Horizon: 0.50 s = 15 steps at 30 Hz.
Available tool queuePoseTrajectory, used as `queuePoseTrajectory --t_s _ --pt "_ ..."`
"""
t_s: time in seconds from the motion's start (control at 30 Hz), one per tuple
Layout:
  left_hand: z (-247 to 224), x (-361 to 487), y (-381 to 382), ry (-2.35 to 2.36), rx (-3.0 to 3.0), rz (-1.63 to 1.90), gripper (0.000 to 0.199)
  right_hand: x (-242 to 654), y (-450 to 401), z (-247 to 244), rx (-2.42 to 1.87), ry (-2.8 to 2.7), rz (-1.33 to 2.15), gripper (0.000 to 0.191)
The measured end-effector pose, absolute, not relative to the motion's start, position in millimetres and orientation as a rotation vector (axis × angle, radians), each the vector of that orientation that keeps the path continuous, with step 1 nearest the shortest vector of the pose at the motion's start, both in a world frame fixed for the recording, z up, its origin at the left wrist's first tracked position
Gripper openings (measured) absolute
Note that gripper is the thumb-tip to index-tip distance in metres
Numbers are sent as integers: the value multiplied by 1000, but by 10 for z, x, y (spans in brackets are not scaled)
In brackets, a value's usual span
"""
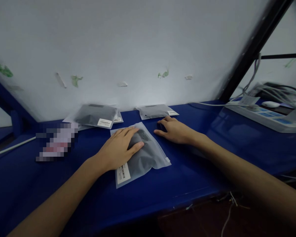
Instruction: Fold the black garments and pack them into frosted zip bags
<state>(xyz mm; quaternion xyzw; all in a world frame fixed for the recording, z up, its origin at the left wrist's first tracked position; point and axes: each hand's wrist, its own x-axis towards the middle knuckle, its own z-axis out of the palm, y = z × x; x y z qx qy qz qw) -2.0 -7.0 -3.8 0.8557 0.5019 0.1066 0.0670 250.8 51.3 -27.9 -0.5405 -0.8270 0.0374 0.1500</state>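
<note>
A frosted zip bag [150,156] with something dark inside lies on the blue table, its slider at the right corner and a barcode label at the lower left. My left hand [119,146] rests flat on top of it, fingers stretched out, covering part of its printed text. To the right of the bag, my right hand [175,130] lies on the table with its fingers apart and nothing in them. Its fingertips are close to another frosted bag [154,112] by the wall. Further left, a small pile of similar bags [95,115] lies against the wall.
A pixelated object [56,143] lies at the left, near a white cable [13,147]. A white power strip [268,117] with tangled cables stands at the right, beside a black frame post [251,52]. The white wall [143,42] closes off the table's back.
</note>
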Motion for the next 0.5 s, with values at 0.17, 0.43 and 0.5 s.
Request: queuePoseTrajectory --t_s 0.17,0.43,0.5 --pt "-38 -18 -72 1505 2588 354 63 2489 489 -269 -1546 -2366 85 52" --pt "-37 -32 -61 1511 2582 368 63 2397 404 -180 -1294 -2415 219 42" --pt "-51 -44 -52 1502 2596 369 63 2369 382 -147 -1202 -2411 276 31"
